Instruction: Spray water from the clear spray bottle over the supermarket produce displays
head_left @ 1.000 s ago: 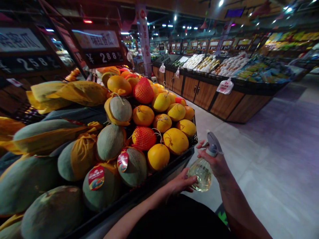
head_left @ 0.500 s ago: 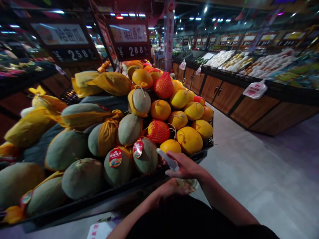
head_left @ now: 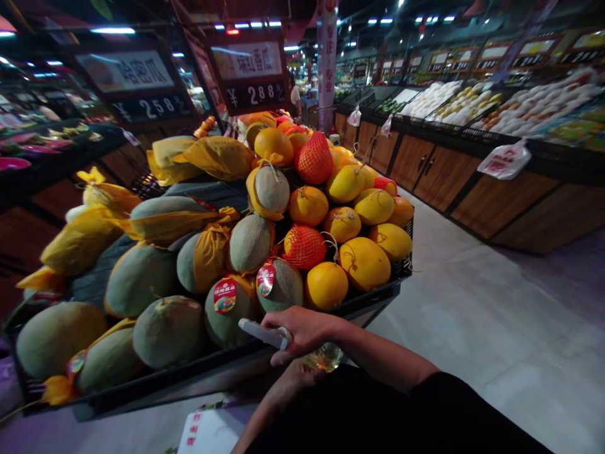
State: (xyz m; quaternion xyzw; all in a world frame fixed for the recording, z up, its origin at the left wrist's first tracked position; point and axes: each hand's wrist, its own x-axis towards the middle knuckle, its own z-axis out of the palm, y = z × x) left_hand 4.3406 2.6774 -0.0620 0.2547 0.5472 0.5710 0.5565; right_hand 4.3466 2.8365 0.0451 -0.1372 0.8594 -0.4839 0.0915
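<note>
The right grip (head_left: 305,334) is clamped on a spray bottle (head_left: 324,357), the left grip (head_left: 293,384) just beneath it, its hold unclear (melons (head_left: 250,246) piled just ahead, progress on them unreadable).

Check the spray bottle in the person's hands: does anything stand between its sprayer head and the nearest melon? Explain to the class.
Nothing visible does. The white sprayer head of the spray bottle, gripped by the right hand, overlaps the labelled green melon in view, above the black crate rim. Whether they touch cannot be told.

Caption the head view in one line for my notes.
Right hand grips the white head of a spray bottle, left hand beneath it, beside a black bin piled with netted and bagged melons.
</note>
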